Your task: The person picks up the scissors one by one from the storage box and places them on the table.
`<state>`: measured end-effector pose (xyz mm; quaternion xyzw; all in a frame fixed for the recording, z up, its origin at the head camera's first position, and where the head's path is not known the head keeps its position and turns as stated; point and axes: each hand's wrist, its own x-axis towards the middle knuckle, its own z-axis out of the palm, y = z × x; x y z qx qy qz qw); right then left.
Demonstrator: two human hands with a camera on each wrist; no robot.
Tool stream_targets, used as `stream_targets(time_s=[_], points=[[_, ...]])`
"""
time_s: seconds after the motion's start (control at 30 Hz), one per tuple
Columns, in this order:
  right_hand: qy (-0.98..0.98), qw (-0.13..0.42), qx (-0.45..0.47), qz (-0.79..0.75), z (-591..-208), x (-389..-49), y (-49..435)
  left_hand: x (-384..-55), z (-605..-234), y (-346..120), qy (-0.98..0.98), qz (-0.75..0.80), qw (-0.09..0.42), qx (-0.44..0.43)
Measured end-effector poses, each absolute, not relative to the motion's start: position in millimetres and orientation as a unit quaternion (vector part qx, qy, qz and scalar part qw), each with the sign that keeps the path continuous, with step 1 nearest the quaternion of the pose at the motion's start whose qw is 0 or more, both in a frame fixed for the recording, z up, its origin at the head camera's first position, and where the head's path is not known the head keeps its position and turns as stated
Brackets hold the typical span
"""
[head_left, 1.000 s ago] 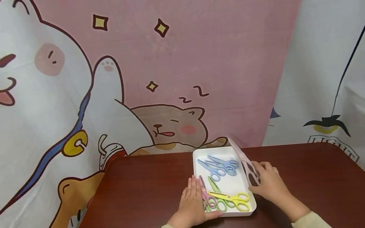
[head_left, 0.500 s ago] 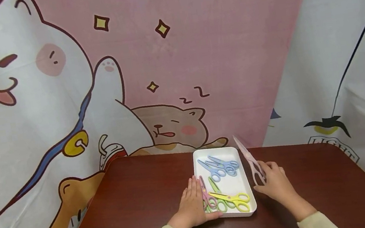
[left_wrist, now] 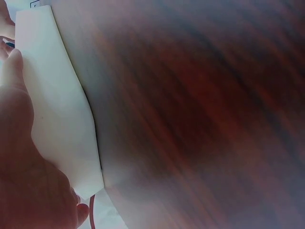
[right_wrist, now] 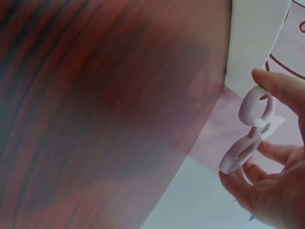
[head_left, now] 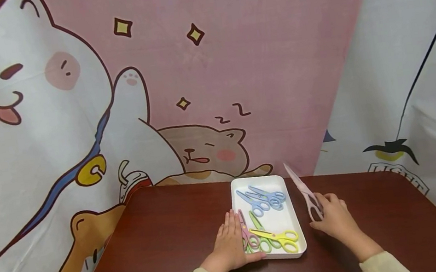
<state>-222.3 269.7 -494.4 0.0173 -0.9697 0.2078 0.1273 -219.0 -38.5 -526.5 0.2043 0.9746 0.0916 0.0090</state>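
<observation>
My left hand (head_left: 228, 244) lies flat along the left side of the white tray (head_left: 274, 222), fingers straight and thumb at the near rim. In the left wrist view that hand presses against the tray's outer wall (left_wrist: 62, 105). To the right of the tray, my right hand (head_left: 336, 219) holds pale pink scissors (head_left: 302, 188) by the handles, blades pointing up and away. The right wrist view shows the handle loops (right_wrist: 248, 109) between thumb and fingers. Inside the tray lie several blue scissors (head_left: 274, 203), darker pink scissors (head_left: 243, 226), yellow scissors (head_left: 266, 233) and green scissors (head_left: 256, 220), partly overlapping.
The tray stands on a dark red-brown wooden table (head_left: 173, 235), near its middle. Behind the table's far edge hangs a cloth backdrop (head_left: 265, 55) printed with cartoon animals. Table surface extends on both sides of the tray.
My right hand has moved right, carrying the pale pink scissors from the tray's right rim to a spot apart from it. The left hand and tray stay where they were.
</observation>
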Motion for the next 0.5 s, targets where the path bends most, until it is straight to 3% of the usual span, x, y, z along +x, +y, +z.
stream_targets(time_s=[0.5], points=[[-0.978,0.091,0.01,0.188,-500,-230,282,-221,-530,-39,0.974,0.103,0.013,0.204]])
